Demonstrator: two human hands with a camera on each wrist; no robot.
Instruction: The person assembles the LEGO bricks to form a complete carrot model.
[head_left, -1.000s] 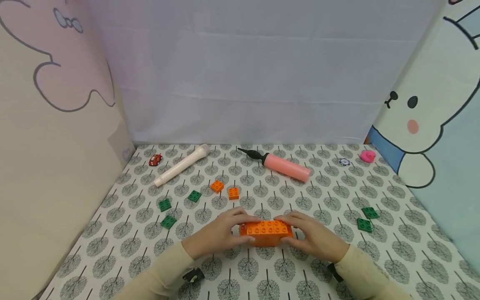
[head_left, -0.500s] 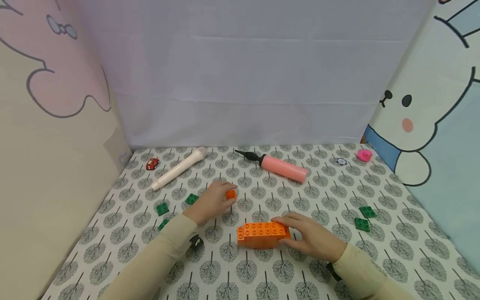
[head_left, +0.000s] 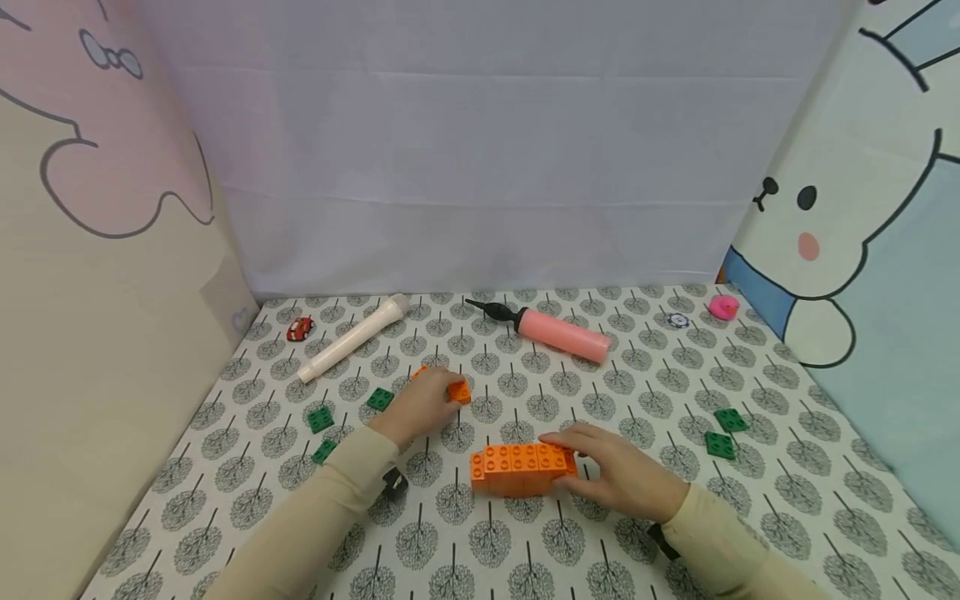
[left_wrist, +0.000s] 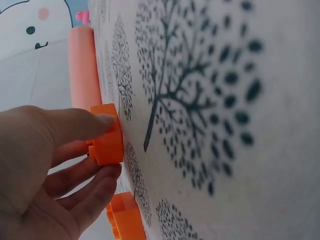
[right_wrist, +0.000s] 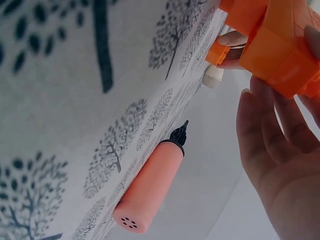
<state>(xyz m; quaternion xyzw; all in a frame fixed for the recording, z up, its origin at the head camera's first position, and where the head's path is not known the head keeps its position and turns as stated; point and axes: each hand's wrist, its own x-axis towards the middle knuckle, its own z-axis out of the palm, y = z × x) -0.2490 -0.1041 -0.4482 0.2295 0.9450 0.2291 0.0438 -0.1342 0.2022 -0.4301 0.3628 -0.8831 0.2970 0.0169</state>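
Note:
My left hand (head_left: pixel 422 407) has reached out over the patterned cloth and pinches a small orange toy building brick (head_left: pixel 461 393). In the left wrist view the thumb lies on one face of that brick (left_wrist: pixel 110 142), fingers behind it, and its edge is close against the cloth. A second orange brick (left_wrist: pixel 127 220) sits beside it, mostly hidden by the hand in the head view. Nearer me, a long block of joined orange bricks (head_left: pixel 517 482) stands on the cloth, a lower step at its left end. My right hand (head_left: pixel 622 473) grips its right end between thumb and fingers.
Green bricks (head_left: pixel 320 419) lie left, with two more green bricks (head_left: pixel 720 445) at right. Along the back are a red toy car (head_left: pixel 300 328), a white microphone-shaped stick (head_left: pixel 352 339), a pink hand pump (head_left: pixel 562 335), a round chip (head_left: pixel 678 320) and a pink toy duck (head_left: pixel 723 307).
My left hand has let go of the joined orange block, moved forward and left, and taken hold of a small orange brick. The right hand stays at the block's right end.

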